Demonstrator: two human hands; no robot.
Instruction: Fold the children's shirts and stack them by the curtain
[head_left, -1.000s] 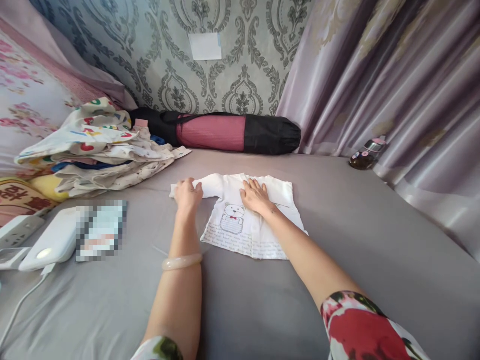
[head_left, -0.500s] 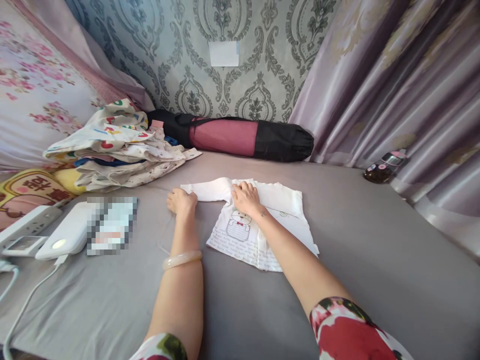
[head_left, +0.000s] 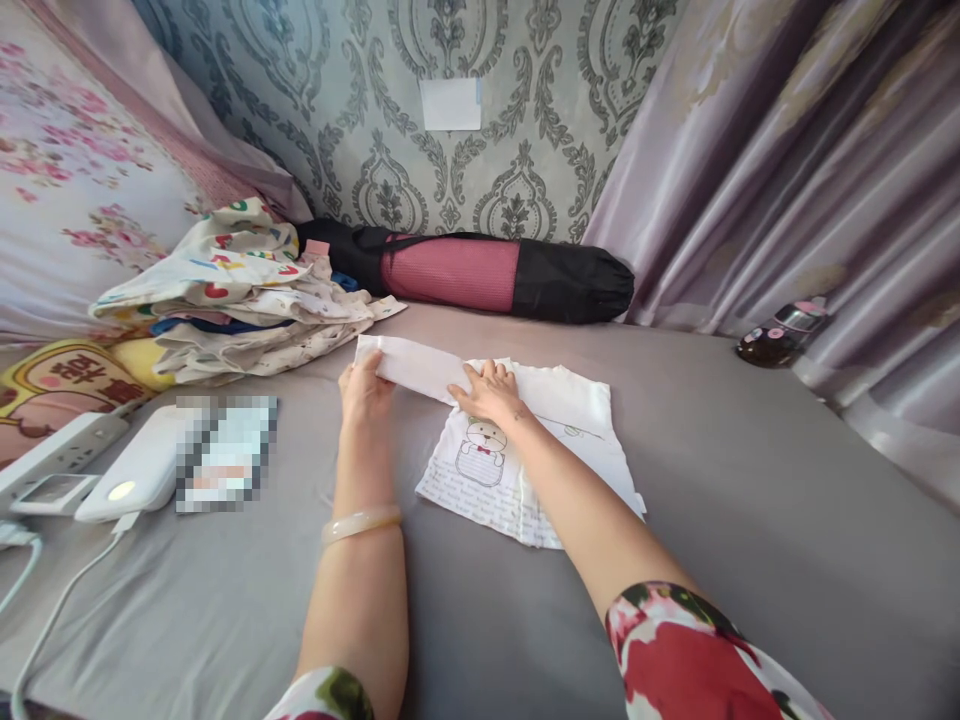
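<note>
A small white long-sleeved shirt (head_left: 585, 450) lies on the grey bed sheet, printed with a bear in a red bow tie and rows of lettering. One half of it is folded over towards the middle. My left hand (head_left: 365, 388) is closed on the cuff of the left-side sleeve, thumb on top, and holds that sleeve stretched out and lifted off the sheet. At the shoulder end of the same sleeve, my right hand (head_left: 489, 393) rests on the cloth with its fingers spread. The right forearm crosses over part of the shirt.
A pile of folded clothes (head_left: 225, 290) sits at the back left, beside a black and pink rolled bag (head_left: 450, 272) along the wall. Left are a power strip (head_left: 64, 440), a white power bank (head_left: 142, 465) with a cable, and a blurred item. A bottle (head_left: 780, 335) stands far right.
My left hand has turned and raised the cuff, so the sleeve now slants up off the sheet and is pulled straight. The right hand stays at the shoulder, its fingers a little more spread.
</note>
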